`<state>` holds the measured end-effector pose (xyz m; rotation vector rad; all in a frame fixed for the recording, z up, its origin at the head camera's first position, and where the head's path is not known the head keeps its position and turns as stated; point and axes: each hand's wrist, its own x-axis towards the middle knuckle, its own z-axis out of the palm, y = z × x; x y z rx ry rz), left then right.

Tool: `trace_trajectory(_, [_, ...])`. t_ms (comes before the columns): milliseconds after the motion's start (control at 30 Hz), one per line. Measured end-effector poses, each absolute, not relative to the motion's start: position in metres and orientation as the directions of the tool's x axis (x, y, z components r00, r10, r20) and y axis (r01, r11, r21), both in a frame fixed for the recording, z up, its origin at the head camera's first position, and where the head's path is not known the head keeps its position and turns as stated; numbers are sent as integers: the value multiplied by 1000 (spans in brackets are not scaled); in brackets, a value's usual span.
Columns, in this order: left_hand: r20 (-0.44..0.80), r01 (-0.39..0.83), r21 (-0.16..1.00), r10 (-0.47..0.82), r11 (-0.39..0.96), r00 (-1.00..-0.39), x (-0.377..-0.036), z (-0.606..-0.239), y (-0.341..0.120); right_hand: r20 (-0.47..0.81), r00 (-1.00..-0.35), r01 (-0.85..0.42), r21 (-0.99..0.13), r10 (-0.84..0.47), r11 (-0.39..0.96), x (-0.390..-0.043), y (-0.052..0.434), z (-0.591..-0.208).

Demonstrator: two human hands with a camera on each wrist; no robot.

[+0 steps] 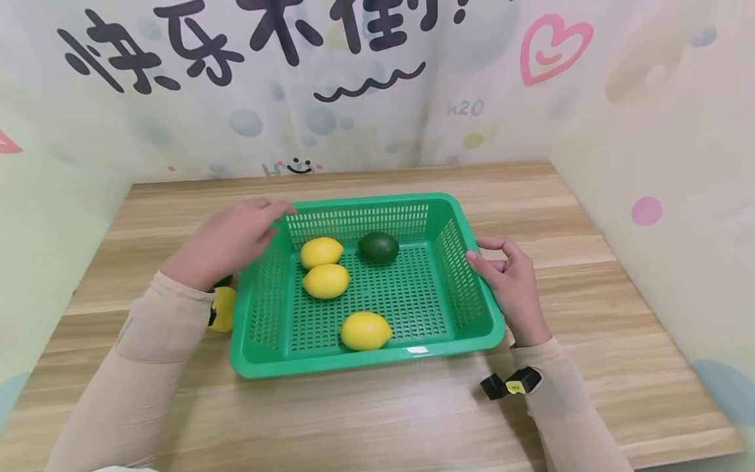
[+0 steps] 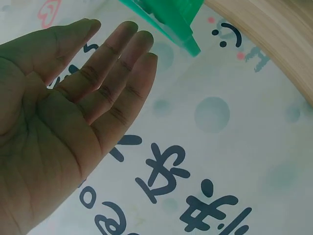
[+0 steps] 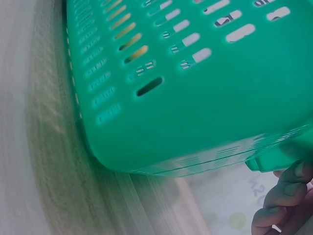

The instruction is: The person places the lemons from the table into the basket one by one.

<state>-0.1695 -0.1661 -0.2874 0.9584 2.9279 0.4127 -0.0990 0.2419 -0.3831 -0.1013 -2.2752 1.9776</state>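
Green plastic, perforated all over, the basket [image 1: 283,357] sits mid-table on the wooden table [image 1: 590,275], its long axis running left to right across the person's front, open side up, slightly skewed so the far right corner leans away. Three lemons [image 1: 326,280] and a dark green fruit [image 1: 379,248] lie loose inside; another lemon [image 1: 223,309] rests outside, under the left forearm. The left hand [image 1: 227,239] hovers flat and wide over the far left corner, holding nothing. The right hand [image 1: 513,285] curls loosely beside the right rim, thumb seemingly touching it. Any shift wants both rims gripped evenly and the basket kept level, so the fruit does not roll.
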Motion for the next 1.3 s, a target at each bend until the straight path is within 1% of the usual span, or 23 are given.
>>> trace_trajectory(433, [29, 496, 279, 509, 822, -860, -162, -290, -184, 50, -990, -32, -990, 131, 135, -99, 241, -381])
trace_trajectory(733, [46, 458, 292, 466, 840, -884, -155, -299, -197, 43, -990, -24, -991, 134, 134, -99, 242, -383])
trace_trajectory(867, [32, 432, 285, 442, 856, -896, -154, -305, -204, 43, -990, -24, -990, 132, 141, -99, 243, -382])
trace_trajectory(1133, [-15, 410, 223, 423, 885, -906, -152, -320, -224, 32, -990, -10, -988, 140, 153, -98, 242, -382])
trace_trajectory(1300, [-46, 367, 262, 391, 893, -919, -149, -326, -234, 34, -989, -11, -988, 142, 157, -98, 242, -381])
